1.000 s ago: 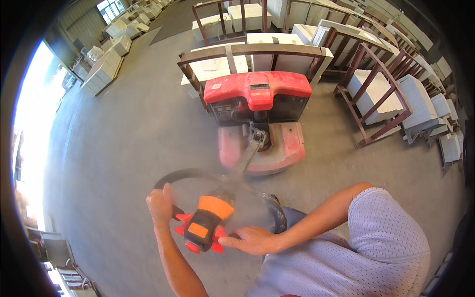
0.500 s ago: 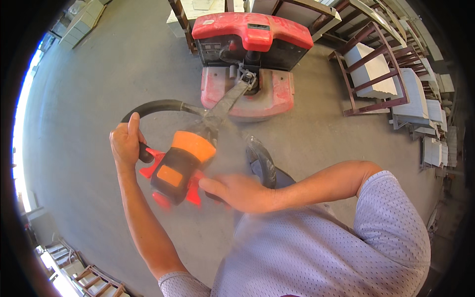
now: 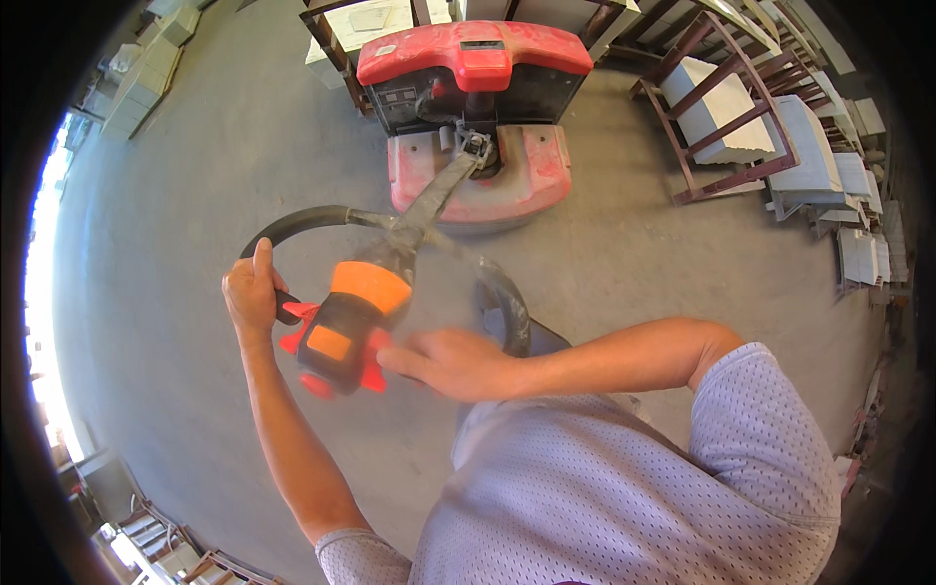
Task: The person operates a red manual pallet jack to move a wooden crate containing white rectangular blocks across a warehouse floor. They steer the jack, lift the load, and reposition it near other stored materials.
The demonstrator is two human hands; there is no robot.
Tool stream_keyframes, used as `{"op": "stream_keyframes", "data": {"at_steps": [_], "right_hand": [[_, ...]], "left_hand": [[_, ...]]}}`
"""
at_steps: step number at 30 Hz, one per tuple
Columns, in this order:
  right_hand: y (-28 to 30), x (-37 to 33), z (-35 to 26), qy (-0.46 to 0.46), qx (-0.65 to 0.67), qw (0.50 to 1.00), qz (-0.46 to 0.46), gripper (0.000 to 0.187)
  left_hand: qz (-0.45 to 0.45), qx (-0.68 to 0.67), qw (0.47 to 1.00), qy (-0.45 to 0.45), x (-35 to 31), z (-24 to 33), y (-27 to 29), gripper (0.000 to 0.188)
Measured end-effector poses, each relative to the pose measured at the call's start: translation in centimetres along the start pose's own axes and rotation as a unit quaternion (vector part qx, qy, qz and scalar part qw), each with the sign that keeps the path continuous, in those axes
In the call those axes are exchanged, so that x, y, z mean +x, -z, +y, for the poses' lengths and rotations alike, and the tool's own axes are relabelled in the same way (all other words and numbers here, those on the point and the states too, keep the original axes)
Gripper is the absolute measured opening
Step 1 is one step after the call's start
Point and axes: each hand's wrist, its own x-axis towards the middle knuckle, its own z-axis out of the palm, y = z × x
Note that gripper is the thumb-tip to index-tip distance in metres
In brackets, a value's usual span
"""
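A red and black electric pallet truck (image 3: 478,180) stands ahead of me, its tiller arm (image 3: 434,205) slanting toward my body. At the arm's near end is the black and orange control head (image 3: 346,331), with red thumb levers on both sides and a red button at its tip. My left hand (image 3: 253,297) is wrapped round the left loop of the black handle (image 3: 302,222), thumb up along it. My right hand (image 3: 458,363) is closed on the right grip, thumb by the red lever; that hand hides most of the grip.
Behind the truck, a brown metal rack (image 3: 336,54) holds pale slabs. At right stand another brown rack (image 3: 692,146) and several white slabs (image 3: 809,156). Stacked pale blocks (image 3: 146,88) sit far left. A ladder-like frame (image 3: 219,570) lies at lower left. The grey floor is concrete-like.
The truck and the racks behind it have shifted slightly up and left in view. The right-hand racks also sit a little further left. Both hands keep their hold on the handle.
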Motion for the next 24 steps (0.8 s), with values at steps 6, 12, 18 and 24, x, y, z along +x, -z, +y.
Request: {"op": "stream_keyframes", "data": {"at_steps": [6, 12, 18, 24], "right_hand": [[-1.9, 0.6, 0.6, 0.025, -0.038, 0.999, 0.027, 0.075], [-1.0, 0.7, 1.3, 0.075, -0.009, 0.993, 0.092, 0.085], [3.1, 1.3, 2.4, 0.05, -0.025, 0.995, 0.085, 0.083], [9.2, 1.3, 3.5, 0.032, -0.045, 0.99, 0.133, 0.082]], "left_hand": [[-0.002, 0.0, 0.999, -0.038, 0.4, -1.1, 0.1, 0.062], [0.018, 0.015, 0.999, -0.048, 1.3, -0.5, -1.0, 0.063], [0.003, 0.034, 0.999, 0.014, 1.7, 1.9, -3.3, 0.066], [-0.004, 0.062, 0.994, -0.086, 5.0, 5.8, -8.0, 0.069]]}}
